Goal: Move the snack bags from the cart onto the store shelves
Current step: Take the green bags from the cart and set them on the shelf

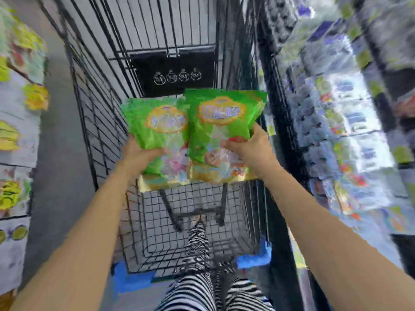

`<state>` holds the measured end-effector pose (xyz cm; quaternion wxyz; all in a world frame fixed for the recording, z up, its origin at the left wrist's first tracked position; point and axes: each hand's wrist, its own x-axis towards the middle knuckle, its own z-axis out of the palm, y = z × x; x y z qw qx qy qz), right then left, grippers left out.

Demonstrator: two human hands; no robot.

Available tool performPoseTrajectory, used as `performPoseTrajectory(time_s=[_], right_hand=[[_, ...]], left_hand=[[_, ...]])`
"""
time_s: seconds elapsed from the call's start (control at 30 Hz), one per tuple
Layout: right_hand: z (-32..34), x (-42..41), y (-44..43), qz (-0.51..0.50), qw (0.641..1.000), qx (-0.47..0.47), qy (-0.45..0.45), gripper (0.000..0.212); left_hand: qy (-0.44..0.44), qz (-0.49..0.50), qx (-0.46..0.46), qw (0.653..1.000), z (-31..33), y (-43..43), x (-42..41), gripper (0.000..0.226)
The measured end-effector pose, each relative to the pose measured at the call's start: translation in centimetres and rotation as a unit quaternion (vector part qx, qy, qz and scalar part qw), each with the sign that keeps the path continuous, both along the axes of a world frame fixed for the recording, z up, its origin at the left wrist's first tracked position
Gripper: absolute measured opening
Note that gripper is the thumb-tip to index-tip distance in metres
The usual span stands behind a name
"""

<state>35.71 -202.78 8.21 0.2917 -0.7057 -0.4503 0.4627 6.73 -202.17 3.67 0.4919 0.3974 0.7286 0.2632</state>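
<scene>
While each hand has a snack bag in it, neither bag has reached a shelf yet, so this load is only partway through its trip. The left hand [140, 157] grips the lower part of the left bag [157, 122], thumb across the front and fingers curled behind it. The right hand [251, 149] grips the right bag [222, 122] near its lower right edge in the same way. Both bags are green with a gold strip along the bottom. They are held upright side by side above the cart [107, 122], the right bag overlapping the left one's edge a little. They are lifted free of the wire basket, not resting on it.

Shelves on the right [336, 131] stand just beside the cart and look packed with blue and white packets, though blur hides what they are. Shelves on the left [18, 108] carry yellow and green packets, also smeared, beyond a strip of grey floor. Which side these green bags belong on I cannot tell.

As for what is left, no other bag shows in the visible part of the basket, and striped trousers [197, 254] can be seen through its mesh. The held bags and the arms hide some of it, though. My reading is that these two may be among the last, and what remains is to turn to a shelf and set them in place
</scene>
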Motion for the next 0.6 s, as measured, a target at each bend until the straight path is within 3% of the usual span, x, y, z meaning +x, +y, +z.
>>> performPoseTrajectory(time_s=[0.07, 0.1, 0.2, 0.3, 0.53, 0.6], right_hand=[[3.6, 1.9, -2.8, -0.026, 0.998, 0.035, 0.035, 0.046], [5.1, 2.9, -4.3, -0.041, 0.996, 0.052, 0.059, 0.045], [8.9, 6.4, -8.8, -0.085, 0.989, 0.085, 0.088, 0.035], [10.9, 10.6, -13.1, -0.151, 0.980, 0.098, 0.088, 0.039], [12.1, 19.9, -24.4, -0.334, 0.936, 0.111, 0.017, 0.044], [11.6, 22.0, -27.3, -0.380, 0.917, 0.122, 0.001, 0.041]], left_hand=[[0.002, -0.019, 0.032, 0.999, 5.1, -1.8, 3.0, 0.092], [0.001, -0.027, 0.042, 0.999, 6.5, -2.4, 4.1, 0.085], [-0.018, -0.056, 0.080, 0.995, 9.6, -4.1, 7.5, 0.100], [-0.070, -0.101, 0.091, 0.988, 12.0, -5.4, 11.9, 0.072], [-0.148, -0.288, 0.099, 0.941, 14.8, -7.2, 24.0, 0.057], [-0.157, -0.356, 0.103, 0.915, 14.7, -7.9, 27.2, 0.063]])
